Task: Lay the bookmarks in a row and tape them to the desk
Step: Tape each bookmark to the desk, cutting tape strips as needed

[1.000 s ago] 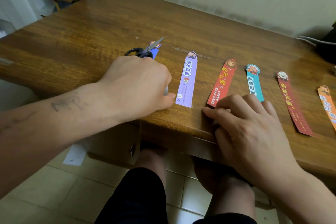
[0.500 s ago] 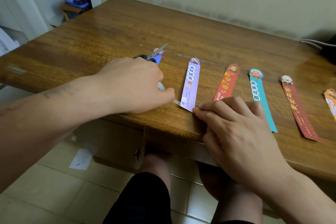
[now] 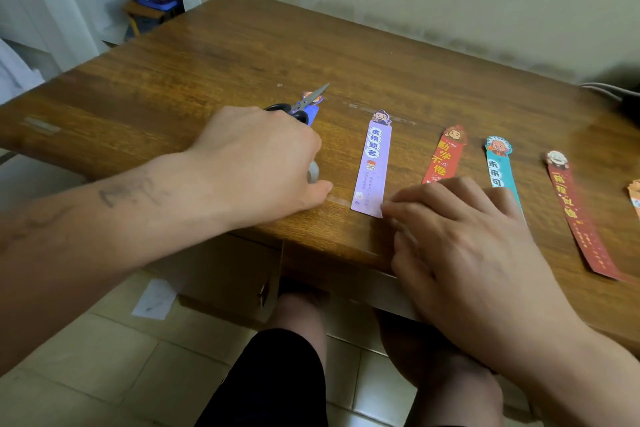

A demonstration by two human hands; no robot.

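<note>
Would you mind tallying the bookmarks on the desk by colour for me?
blue bookmark, partly hidden: 1
purple bookmark: 1
red bookmark: 1
teal bookmark: 1
dark red bookmark: 1
orange bookmark, cut off at the frame edge: 1
Total: 6

The left hand (image 3: pixel 263 166) grips a tape roll (image 3: pixel 312 173) on the surface (image 3: pixel 242 62), while fingers (image 3: pixel 408 200) of the right hand (image 3: pixel 460 236) press the lower corner of the purple bookmark (image 3: pixel 373 166)
</note>
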